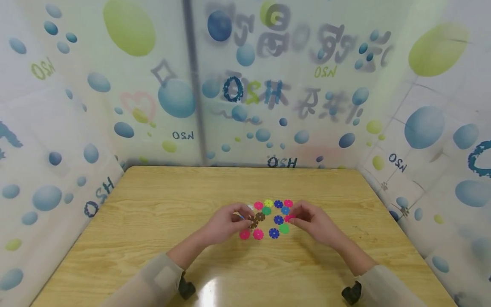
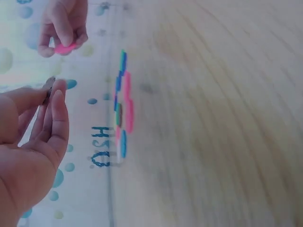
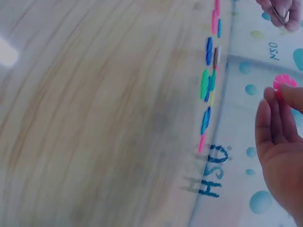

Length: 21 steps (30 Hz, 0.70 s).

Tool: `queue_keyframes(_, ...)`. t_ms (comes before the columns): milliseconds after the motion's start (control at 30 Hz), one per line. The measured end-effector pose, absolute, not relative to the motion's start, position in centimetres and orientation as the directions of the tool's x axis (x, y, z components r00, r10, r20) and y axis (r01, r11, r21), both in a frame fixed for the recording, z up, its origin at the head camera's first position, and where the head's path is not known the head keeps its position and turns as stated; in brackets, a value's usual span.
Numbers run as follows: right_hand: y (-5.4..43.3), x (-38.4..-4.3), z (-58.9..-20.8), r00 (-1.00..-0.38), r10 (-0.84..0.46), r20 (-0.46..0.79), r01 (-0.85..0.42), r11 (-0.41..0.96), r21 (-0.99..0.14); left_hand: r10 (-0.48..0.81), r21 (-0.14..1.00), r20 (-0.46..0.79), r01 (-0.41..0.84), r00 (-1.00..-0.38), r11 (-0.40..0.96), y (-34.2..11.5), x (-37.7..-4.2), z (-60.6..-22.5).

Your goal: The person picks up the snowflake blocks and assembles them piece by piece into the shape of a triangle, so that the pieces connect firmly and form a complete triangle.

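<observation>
In the head view, my left hand [image 1: 226, 224] pinches a brown notched plastic disc [image 1: 253, 223] between thumb and fingers. The left wrist view shows this brown disc [image 2: 48, 92] edge-on at the fingertips. Across from it, my right hand [image 1: 314, 221] pinches a pink notched disc [image 1: 289, 218]. In the right wrist view the pink disc [image 3: 285, 81] faces the camera. Both hands are raised above the table and apart. Between and below them lie loose discs, among them another brown disc [image 1: 260, 216], a blue disc [image 1: 278, 219] and a green disc [image 1: 284, 229].
Nearer the front lie two pink discs, one of them [image 1: 258, 234] beside a dark blue disc [image 1: 274, 233]. A yellow disc [image 1: 268, 203] is in the back row. The wooden table [image 1: 153, 204] meets printed curtains [image 1: 238, 145] at its back and sides.
</observation>
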State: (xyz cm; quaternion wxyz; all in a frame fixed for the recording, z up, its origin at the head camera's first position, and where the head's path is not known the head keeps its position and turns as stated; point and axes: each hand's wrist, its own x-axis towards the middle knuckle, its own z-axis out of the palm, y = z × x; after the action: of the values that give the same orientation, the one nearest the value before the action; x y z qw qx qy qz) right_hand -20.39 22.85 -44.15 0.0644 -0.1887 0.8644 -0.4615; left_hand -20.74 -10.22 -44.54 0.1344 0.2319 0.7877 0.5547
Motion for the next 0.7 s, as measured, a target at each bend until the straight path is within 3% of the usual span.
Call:
queue_keyframes(267, 20.7, -20.0, -43.3, -0.917, -0.361, 0.171, -0.320, 0.408, -0.855, 0.449, 0.986, 0.017, 0.089, -0.894, 0.142, -9.5, -20.5, -43.3)
queue_keyframes(700, 18.7, -19.3, -43.0, -0.904, -0.364, 0.225, -0.330, 0.259, -0.908, 0.468, 0.995, -0.043, 0.002, -0.883, 0.095, -9.2, -20.1, -43.0)
